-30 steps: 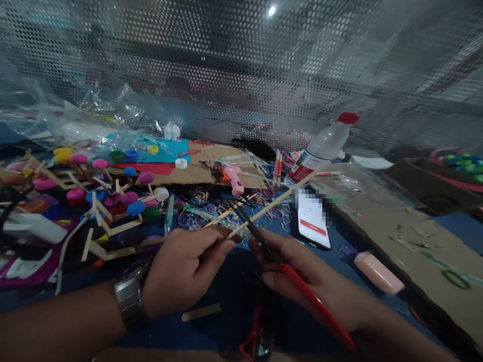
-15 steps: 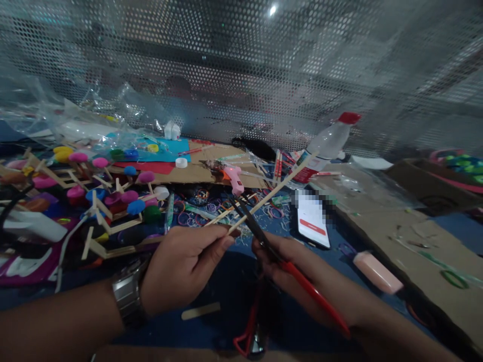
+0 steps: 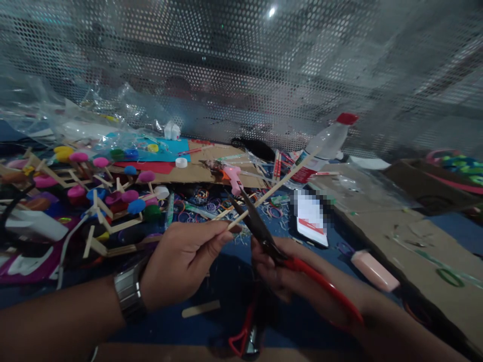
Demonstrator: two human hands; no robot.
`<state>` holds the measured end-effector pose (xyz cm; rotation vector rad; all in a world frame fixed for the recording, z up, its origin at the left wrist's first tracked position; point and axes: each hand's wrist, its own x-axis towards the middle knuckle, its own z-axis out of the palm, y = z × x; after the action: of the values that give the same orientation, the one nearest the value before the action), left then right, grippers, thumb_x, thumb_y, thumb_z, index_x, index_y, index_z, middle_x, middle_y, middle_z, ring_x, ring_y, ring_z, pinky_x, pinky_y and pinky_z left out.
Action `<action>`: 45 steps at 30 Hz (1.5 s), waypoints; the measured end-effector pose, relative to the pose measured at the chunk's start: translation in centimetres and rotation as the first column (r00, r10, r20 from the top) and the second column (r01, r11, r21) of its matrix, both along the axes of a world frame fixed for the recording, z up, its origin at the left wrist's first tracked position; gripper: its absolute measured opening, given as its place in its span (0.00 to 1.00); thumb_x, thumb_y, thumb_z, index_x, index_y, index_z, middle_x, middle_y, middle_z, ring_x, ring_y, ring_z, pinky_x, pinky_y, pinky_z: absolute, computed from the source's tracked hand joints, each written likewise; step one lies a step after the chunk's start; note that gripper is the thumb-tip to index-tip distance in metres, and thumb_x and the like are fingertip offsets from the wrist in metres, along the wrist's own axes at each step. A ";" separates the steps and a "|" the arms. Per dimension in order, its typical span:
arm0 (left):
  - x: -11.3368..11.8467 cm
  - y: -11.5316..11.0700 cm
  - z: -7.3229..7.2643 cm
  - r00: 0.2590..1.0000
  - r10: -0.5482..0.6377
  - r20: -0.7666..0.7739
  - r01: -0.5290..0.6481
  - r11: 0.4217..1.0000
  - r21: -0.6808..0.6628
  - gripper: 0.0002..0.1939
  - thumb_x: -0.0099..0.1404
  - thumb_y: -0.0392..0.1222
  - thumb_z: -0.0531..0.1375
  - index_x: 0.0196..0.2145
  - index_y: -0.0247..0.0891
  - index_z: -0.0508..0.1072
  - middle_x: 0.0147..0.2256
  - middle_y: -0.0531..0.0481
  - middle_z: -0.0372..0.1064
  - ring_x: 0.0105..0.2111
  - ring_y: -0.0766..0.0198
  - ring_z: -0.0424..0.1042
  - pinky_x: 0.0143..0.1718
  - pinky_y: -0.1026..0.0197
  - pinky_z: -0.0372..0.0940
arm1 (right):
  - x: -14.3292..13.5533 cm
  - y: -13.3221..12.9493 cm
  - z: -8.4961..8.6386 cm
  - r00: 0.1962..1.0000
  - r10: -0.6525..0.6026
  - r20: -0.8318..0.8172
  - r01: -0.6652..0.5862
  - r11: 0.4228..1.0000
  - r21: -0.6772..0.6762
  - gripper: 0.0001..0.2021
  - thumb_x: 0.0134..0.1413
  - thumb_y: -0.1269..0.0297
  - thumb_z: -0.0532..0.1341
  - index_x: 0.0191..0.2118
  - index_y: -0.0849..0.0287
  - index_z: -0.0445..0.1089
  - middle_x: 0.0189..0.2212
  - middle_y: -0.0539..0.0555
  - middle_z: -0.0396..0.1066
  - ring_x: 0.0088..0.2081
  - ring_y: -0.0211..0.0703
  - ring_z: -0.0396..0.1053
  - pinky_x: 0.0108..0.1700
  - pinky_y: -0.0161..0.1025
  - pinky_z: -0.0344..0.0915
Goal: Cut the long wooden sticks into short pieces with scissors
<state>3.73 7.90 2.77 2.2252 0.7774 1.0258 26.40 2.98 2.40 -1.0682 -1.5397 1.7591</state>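
Observation:
A thin wooden stick point(image 3: 279, 184) slants up to the right from my left hand point(image 3: 184, 261), whose thumb and fingers pinch its lower end. My right hand point(image 3: 279, 276) grips red-handled scissors point(image 3: 260, 226). Their dark blades are parted, and the stick passes across them a short way beyond my left fingertips. Whether the blades touch it, I cannot tell. A flat craft stick point(image 3: 200, 308) lies on the blue surface below my left hand. Under my right hand is a red and metal tool point(image 3: 241, 343), partly in shadow.
Craft-stick frames with coloured round ends point(image 3: 109, 216) crowd the left. Behind the hands lie a pink glue gun point(image 3: 234, 180), cardboard point(image 3: 199, 173) and scattered rubber bands. A red-capped bottle point(image 3: 324, 143), a phone point(image 3: 310, 221) and a pale pink block point(image 3: 375, 271) are to the right.
The scissor blades have parted wider around the stick, and the red handle has swung slightly outward to the right. My left hand keeps nearly the same place with the stick.

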 end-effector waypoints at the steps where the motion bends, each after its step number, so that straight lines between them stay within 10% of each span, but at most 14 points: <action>1: 0.0 0.0 0.0 1.000 -0.008 0.010 0.008 1.000 -0.024 0.17 0.72 0.38 0.52 0.24 0.36 0.67 0.18 0.59 0.55 0.18 0.74 0.56 0.20 0.69 0.51 | -0.1 0.0 0.0 1.000 -0.004 -0.026 0.003 1.000 -0.021 0.13 0.61 0.51 0.59 0.37 0.54 0.58 0.26 0.44 0.53 0.24 0.34 0.50 0.24 0.31 0.55; 12: 0.0 0.3 -0.6 0.988 -0.081 0.132 0.122 0.933 -0.338 0.15 0.74 0.44 0.51 0.37 0.36 0.74 0.19 0.60 0.51 0.19 0.74 0.51 0.19 0.71 0.48 | 0.1 0.0 -1.0 0.980 -0.027 -0.197 -0.010 0.983 -0.185 0.07 0.59 0.63 0.61 0.37 0.55 0.59 0.24 0.42 0.53 0.22 0.31 0.48 0.23 0.27 0.52; 20: 0.4 0.0 -1.0 0.960 -0.025 0.279 0.192 0.785 -0.589 0.16 0.72 0.49 0.53 0.42 0.36 0.75 0.18 0.60 0.49 0.18 0.73 0.47 0.17 0.70 0.47 | 0.4 0.1 -1.4 0.971 -0.015 -0.238 -0.034 0.979 -0.199 0.07 0.58 0.64 0.60 0.38 0.55 0.59 0.24 0.43 0.55 0.22 0.31 0.50 0.22 0.28 0.53; 45: 0.7 0.3 -1.1 0.938 -0.005 0.346 0.251 0.699 -0.669 0.17 0.70 0.52 0.56 0.40 0.35 0.76 0.17 0.61 0.47 0.17 0.74 0.46 0.17 0.70 0.45 | 0.2 0.1 -0.9 0.971 -0.028 -0.237 -0.038 0.963 -0.268 0.08 0.55 0.65 0.60 0.37 0.55 0.59 0.23 0.42 0.54 0.21 0.29 0.48 0.21 0.29 0.47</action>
<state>4.40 8.19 1.69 1.3773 0.6948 0.7983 26.60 3.10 1.53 -0.9342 -1.1805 2.0624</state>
